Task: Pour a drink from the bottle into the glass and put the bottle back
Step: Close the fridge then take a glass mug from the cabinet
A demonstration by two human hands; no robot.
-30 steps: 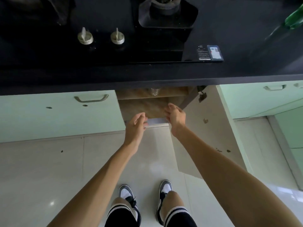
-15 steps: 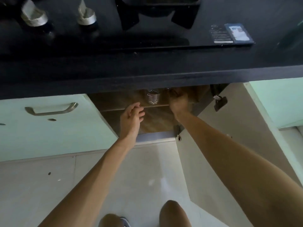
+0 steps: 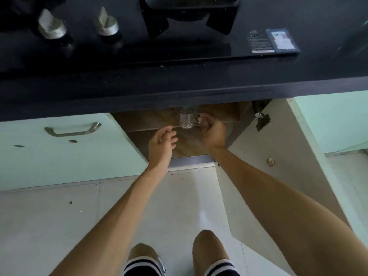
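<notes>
While you crouch at the open cabinet, stock stands as follows.

Item 1: clear, ribbed glass mug with a side handle (image 3: 186, 120), upper centre of the frame, on the wooden shelf (image 3: 147, 121) just under the black countertop edge (image 3: 179, 92); its top is hidden by that edge.

Item 2: your right hand (image 3: 212, 132), fingers curled closed at the mug's handle; it looks like a hold on the handle, though contact is partly hidden.

Item 3: your left hand (image 3: 162, 144), centre of the frame, fingers loosely spread, holding nothing, just left of and below the mug.

Item 4: bottle, not visible anywhere in the frame.

Item 5: white cabinet door (image 3: 278, 156), swung open at right of centre, beside your right forearm.

Risks, as judged: drawing the mug out may knock its rim on the overhanging countertop, since clearance there is unseen; a handle-only hold may let it tilt and slip; the open door may catch your right arm.

Writing: dark label (image 3: 259, 42) and blue card-like sticker (image 3: 282, 39) on the black glass hob (image 3: 199, 46), upper right of the frame; the print is too small to read. No brand is legible.
</notes>
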